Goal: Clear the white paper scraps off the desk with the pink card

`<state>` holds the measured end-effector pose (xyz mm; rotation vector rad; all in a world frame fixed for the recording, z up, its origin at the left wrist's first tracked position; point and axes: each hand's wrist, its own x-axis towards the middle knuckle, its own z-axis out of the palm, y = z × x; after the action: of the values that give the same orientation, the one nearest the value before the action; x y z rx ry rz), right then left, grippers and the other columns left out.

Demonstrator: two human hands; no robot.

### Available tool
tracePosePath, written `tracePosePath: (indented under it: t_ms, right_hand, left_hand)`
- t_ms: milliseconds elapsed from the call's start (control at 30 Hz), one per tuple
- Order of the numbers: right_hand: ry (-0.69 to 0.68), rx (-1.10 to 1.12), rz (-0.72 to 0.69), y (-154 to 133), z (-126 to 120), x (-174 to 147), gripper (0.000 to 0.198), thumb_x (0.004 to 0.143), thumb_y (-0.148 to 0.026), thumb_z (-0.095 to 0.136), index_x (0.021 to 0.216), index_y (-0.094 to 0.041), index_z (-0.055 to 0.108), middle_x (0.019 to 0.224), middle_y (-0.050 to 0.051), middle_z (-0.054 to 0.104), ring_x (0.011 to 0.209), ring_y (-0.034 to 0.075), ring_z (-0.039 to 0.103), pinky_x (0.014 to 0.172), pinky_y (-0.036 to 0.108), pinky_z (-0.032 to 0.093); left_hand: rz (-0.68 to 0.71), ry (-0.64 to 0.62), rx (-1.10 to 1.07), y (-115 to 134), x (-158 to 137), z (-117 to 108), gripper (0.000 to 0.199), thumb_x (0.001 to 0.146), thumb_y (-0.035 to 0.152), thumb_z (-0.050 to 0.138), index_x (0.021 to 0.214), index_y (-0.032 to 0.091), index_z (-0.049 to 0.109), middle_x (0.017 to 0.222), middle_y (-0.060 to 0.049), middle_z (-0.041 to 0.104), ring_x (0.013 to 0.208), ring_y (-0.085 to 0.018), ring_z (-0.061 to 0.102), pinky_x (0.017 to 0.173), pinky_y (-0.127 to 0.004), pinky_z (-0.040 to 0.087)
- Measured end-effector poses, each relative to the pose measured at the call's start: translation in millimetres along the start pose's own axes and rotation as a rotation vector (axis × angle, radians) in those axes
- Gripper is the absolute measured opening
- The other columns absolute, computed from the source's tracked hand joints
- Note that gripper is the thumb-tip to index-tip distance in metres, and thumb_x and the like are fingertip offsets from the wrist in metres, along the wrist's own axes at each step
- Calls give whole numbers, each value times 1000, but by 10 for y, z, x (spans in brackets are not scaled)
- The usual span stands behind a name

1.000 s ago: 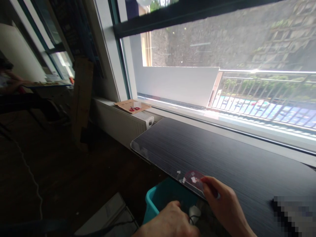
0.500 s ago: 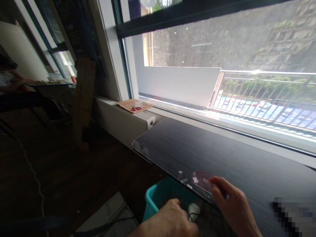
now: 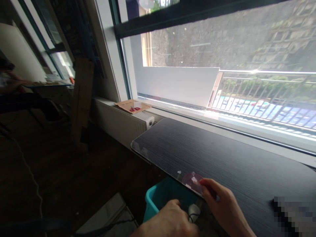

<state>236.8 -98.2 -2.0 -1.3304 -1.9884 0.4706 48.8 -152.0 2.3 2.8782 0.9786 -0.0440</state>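
My right hand (image 3: pixel 219 197) pinches the edge of a thin, see-through pink disc (image 3: pixel 189 181), held low against the dark tabletop at its near edge. Small white paper scraps (image 3: pixel 194 179) lie by and under the disc. Another scrap (image 3: pixel 179 172) is just left of it. Below the table edge stands a teal bin (image 3: pixel 151 197). My left hand (image 3: pixel 170 219) is closed over the bin's near rim, its fingertips hidden inside. Inside the bin, a white crumpled-looking item (image 3: pixel 194 210) shows beside my left hand.
The dark table (image 3: pixel 197 141) runs along a bright window. Red-handled scissors (image 3: pixel 135 108) lie on brown cardboard (image 3: pixel 123 104) above a radiator (image 3: pixel 118 121). A pale box (image 3: pixel 106 214) is on the floor left of the bin. A person (image 3: pixel 10 82) sits far left.
My right hand has moved left along the table edge with the pink disc. Some scraps near the edge no longer show. My left hand and the bin stay in place.
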Motion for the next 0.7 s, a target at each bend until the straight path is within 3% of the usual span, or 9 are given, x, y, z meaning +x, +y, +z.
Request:
tracePosePath:
  t_ms: [67,200,367,533,700]
  right_hand:
    - [-2,15,10,41,-53,-23,25,86,-36,48,84,-22,69,71,0,71,60,13,64,57,17,48]
    - [150,-80,135,176,-139,-76,28,84,-41,49,85,-22,69,66,-2,70,58,14,64,55,19,48]
    - [61,-107,148,170,-76,-75,28,84,-42,47,84,-25,69,70,-3,71,60,14,66,56,20,48]
    - [178,-204,206,126,-81,-1,30,83,-45,47,88,-25,70,69,-2,71,60,16,66,55,23,46]
    - [97,-207,170,40,-35,87,28,85,-42,45,87,-26,69,67,-2,70,58,16,64,54,23,45]
  left_hand:
    - [-15,3,-29,-3,-18,-28,24,78,31,67,65,19,50,56,2,60,44,-15,53,60,-32,39]
    - [-55,2,-140,-11,-68,-22,18,73,26,67,66,19,52,57,3,60,47,-15,56,66,-31,41]
    - [-85,-9,-131,-36,-99,73,15,77,25,65,68,20,55,59,1,64,51,-17,58,66,-30,41]
    - [-45,-28,-132,-97,-99,98,17,80,27,66,70,20,55,58,2,63,50,-16,57,65,-29,42]
    - [-81,-62,-108,-73,-82,76,14,79,27,68,73,20,57,62,1,65,54,-18,61,65,-30,43]
